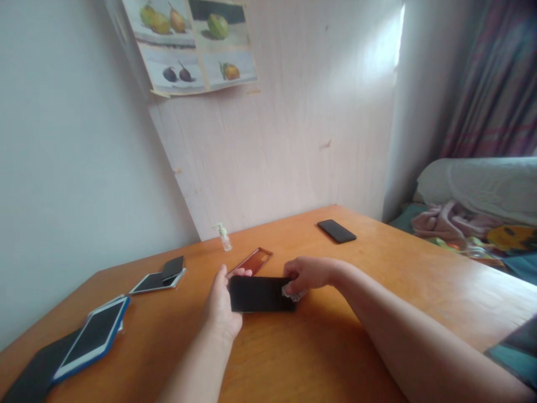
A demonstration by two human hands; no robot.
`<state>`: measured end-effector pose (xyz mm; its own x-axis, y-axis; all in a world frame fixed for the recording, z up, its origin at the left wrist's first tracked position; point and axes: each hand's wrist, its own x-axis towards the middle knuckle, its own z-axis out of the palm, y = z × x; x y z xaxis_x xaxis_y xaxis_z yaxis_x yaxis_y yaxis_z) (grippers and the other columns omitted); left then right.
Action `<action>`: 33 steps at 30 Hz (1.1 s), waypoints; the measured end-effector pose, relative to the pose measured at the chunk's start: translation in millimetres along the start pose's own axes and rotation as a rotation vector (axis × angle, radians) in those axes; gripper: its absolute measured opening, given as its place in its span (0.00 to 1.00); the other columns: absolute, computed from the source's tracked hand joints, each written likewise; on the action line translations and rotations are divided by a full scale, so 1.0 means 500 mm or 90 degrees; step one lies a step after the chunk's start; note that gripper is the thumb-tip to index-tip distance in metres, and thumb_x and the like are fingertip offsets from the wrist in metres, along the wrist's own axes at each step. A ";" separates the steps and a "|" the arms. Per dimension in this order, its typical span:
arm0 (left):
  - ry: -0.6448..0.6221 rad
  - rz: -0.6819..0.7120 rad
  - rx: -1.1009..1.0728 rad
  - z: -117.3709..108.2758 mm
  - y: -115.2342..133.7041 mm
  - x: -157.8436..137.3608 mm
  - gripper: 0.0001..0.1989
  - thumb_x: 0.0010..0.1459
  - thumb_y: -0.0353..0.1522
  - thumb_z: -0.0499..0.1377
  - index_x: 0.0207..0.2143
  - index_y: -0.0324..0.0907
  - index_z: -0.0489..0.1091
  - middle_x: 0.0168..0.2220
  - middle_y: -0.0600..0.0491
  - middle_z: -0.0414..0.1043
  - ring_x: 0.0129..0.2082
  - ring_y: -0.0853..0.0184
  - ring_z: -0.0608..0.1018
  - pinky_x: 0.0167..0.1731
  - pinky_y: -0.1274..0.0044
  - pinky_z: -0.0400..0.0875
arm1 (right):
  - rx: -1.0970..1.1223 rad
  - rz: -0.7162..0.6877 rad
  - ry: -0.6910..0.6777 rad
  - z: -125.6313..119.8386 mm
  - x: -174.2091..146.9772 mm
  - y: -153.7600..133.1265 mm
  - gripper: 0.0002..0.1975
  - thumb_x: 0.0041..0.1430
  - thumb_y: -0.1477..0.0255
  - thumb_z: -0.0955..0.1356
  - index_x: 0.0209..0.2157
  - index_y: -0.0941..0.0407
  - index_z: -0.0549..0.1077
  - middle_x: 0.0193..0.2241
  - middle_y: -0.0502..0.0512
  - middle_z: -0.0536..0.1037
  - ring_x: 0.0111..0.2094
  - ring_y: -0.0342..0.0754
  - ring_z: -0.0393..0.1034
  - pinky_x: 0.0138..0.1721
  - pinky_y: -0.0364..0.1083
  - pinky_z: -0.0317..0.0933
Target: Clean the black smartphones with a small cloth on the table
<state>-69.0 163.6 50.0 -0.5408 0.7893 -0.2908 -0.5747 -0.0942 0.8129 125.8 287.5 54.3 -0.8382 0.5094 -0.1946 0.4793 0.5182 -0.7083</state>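
Observation:
A black smartphone (pixel 260 295) lies sideways in my left hand (pixel 224 305), its dark screen facing up. The fingers of that hand reach behind the phone and the thumb rests along its left end. My right hand (pixel 300 274) pinches a crumpled whitish wipe (pixel 293 292) against the screen near the phone's right end. Just beyond the phone, a clear reddish-brown phone case (pixel 255 261) lies on the table, partly hidden by my left fingers.
A small clear pump bottle (pixel 225 239) stands near the back edge of the wooden table (pixel 268 358). Another black phone (pixel 337 230) lies at back right. Left are a blue-cased tablet (pixel 94 337) on a dark flat item, and a white device (pixel 149 282) under a small dark one.

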 end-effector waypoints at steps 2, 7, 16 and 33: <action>-0.007 0.003 0.009 -0.002 -0.001 0.000 0.16 0.60 0.42 0.54 0.30 0.39 0.71 0.30 0.48 0.78 0.28 0.62 0.80 0.31 0.71 0.74 | 0.008 0.002 -0.021 0.001 0.000 0.000 0.16 0.48 0.63 0.73 0.37 0.57 0.73 0.33 0.52 0.79 0.29 0.44 0.70 0.26 0.40 0.58; -0.003 0.009 0.006 -0.007 -0.004 0.006 0.16 0.60 0.42 0.54 0.30 0.39 0.70 0.30 0.47 0.78 0.27 0.63 0.79 0.29 0.72 0.73 | -0.079 0.021 0.061 0.008 0.000 -0.007 0.23 0.44 0.56 0.74 0.37 0.56 0.72 0.33 0.53 0.78 0.30 0.45 0.68 0.25 0.41 0.55; 0.013 0.007 -0.047 -0.004 -0.002 0.005 0.15 0.61 0.41 0.55 0.29 0.38 0.70 0.30 0.48 0.78 0.26 0.66 0.79 0.32 0.74 0.74 | -0.122 0.040 0.074 0.021 -0.006 -0.023 0.27 0.41 0.52 0.74 0.39 0.54 0.71 0.35 0.52 0.77 0.32 0.48 0.69 0.25 0.42 0.54; 0.008 0.011 -0.042 -0.002 -0.001 0.006 0.16 0.60 0.41 0.55 0.28 0.38 0.70 0.29 0.48 0.78 0.25 0.65 0.79 0.30 0.73 0.74 | -0.133 0.012 0.021 0.019 -0.018 -0.033 0.24 0.42 0.58 0.74 0.40 0.55 0.71 0.35 0.53 0.77 0.32 0.49 0.70 0.27 0.42 0.55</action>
<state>-71.1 165.2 48.4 -0.5590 0.7792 -0.2835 -0.6042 -0.1486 0.7829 122.7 267.9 61.3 -0.8214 0.5408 -0.1812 0.5409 0.6380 -0.5480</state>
